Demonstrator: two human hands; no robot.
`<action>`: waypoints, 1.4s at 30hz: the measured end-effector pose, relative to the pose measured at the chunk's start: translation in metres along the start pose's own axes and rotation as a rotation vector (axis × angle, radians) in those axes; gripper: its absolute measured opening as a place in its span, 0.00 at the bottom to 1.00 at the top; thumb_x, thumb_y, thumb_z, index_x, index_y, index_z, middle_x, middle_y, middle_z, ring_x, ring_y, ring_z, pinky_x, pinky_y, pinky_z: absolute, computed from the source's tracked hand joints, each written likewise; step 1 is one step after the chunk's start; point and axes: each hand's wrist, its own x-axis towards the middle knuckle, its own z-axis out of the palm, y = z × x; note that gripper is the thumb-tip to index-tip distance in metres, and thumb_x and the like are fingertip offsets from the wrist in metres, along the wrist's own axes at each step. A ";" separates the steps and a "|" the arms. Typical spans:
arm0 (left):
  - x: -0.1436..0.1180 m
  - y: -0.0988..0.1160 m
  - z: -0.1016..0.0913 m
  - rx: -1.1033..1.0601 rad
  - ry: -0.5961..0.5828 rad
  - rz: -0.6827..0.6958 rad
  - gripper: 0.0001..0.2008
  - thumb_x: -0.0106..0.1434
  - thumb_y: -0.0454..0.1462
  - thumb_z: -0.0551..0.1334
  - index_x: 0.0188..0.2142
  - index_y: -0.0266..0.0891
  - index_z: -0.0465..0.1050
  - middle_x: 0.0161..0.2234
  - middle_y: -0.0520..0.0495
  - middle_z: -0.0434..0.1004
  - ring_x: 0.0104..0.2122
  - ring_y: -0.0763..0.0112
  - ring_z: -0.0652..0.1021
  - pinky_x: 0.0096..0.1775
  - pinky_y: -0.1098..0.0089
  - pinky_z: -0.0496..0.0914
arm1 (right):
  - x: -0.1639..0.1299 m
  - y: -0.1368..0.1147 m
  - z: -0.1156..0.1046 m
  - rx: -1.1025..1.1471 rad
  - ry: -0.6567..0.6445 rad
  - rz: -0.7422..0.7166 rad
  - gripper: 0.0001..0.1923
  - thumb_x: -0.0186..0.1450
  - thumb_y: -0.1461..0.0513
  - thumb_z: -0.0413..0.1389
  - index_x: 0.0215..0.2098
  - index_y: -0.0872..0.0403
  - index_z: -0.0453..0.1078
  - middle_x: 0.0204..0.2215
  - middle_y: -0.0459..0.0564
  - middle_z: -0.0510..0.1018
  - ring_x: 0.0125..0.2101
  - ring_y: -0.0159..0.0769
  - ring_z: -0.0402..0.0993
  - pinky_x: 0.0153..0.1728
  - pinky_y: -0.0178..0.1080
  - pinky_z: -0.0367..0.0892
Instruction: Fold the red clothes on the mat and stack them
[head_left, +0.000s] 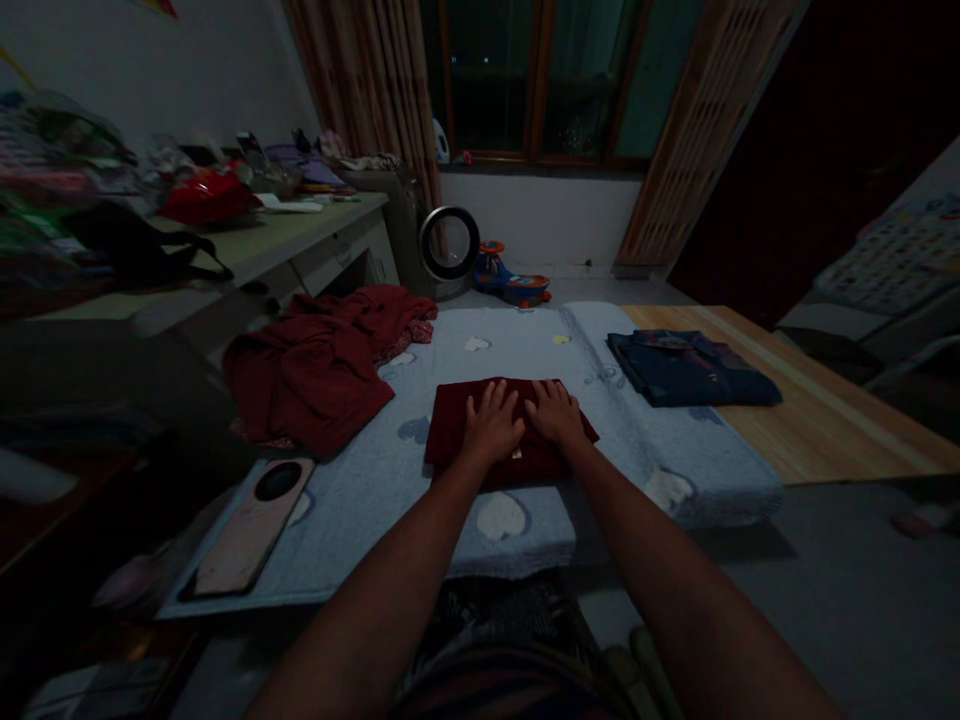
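Note:
A dark red folded garment (pixel 457 425) lies flat in the middle of the blue blanket with pale hearts (pixel 465 530). My left hand (pixel 493 422) rests on top of it with the fingers spread. Beside it, my right hand (pixel 555 412) also lies flat on the cloth, fingers apart. A small pale label shows between the two hands. To the left sits a loose, rumpled heap of red clothing (pixel 322 370). On the right, a folded dark blue garment (pixel 690 368) lies partly on the blanket and partly over the wooden board.
A phone with a pinkish back (pixel 251 530) lies at the blanket's near left corner. The wooden board (pixel 810 420) extends to the right. A cluttered desk (pixel 300 240) stands at the left. Beyond the blanket are a round bladeless-looking fan (pixel 450 243) and a blue-orange ride-on toy (pixel 514 280).

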 end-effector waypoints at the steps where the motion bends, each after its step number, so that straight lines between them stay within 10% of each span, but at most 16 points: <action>1: 0.000 0.000 0.000 0.000 0.006 0.002 0.29 0.65 0.46 0.51 0.65 0.46 0.54 0.70 0.48 0.43 0.68 0.57 0.46 0.63 0.43 0.46 | 0.000 0.000 0.000 0.000 0.003 -0.003 0.30 0.69 0.51 0.40 0.67 0.50 0.50 0.67 0.55 0.53 0.65 0.47 0.45 0.60 0.53 0.46; 42: -0.003 0.001 0.000 0.045 0.058 0.019 0.28 0.66 0.45 0.51 0.64 0.46 0.56 0.69 0.48 0.45 0.67 0.57 0.47 0.62 0.44 0.49 | 0.003 0.004 0.005 -0.020 -0.005 -0.009 0.30 0.70 0.49 0.39 0.67 0.49 0.50 0.67 0.54 0.53 0.65 0.48 0.46 0.59 0.54 0.49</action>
